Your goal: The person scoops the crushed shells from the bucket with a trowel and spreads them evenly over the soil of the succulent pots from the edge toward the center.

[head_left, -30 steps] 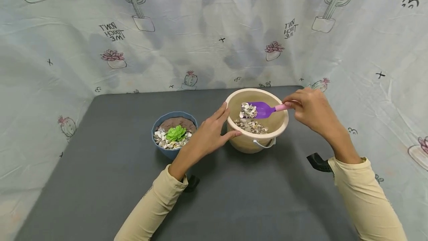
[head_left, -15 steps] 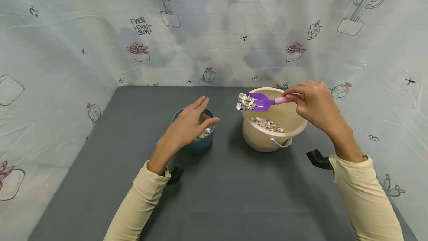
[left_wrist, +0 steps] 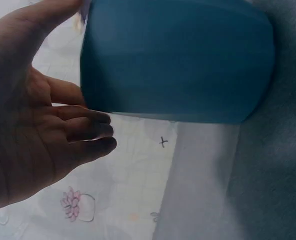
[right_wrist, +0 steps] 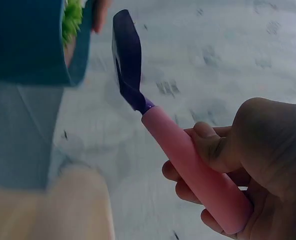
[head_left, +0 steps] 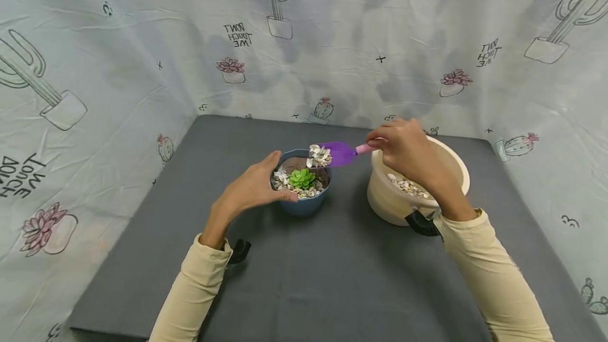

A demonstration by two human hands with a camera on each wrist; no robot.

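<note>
In the head view, a blue pot (head_left: 304, 207) holds brown soil, a bright green succulent (head_left: 302, 178) and a layer of small shells. My left hand (head_left: 249, 183) holds the pot's left side, its thumb along the near rim and fingers toward the far side; the left wrist view shows the pot wall (left_wrist: 178, 60) against the hand. My right hand (head_left: 410, 152) grips the pink handle (right_wrist: 193, 165) of a small purple shovel (head_left: 341, 153). A heap of shells (head_left: 319, 156) lies on the blade, which is over the pot's right back rim.
A cream bucket (head_left: 385, 202) with shells (head_left: 407, 186) at its bottom stands right of the pot, partly hidden by my right hand and forearm. Both stand on a dark grey table (head_left: 332, 278). A cactus-print cloth (head_left: 332, 41) hangs behind and at the sides.
My left hand has left the bucket's rim and moved left to the blue pot. The shovel with its shells has moved from over the bucket leftward to the pot. The view has turned.
</note>
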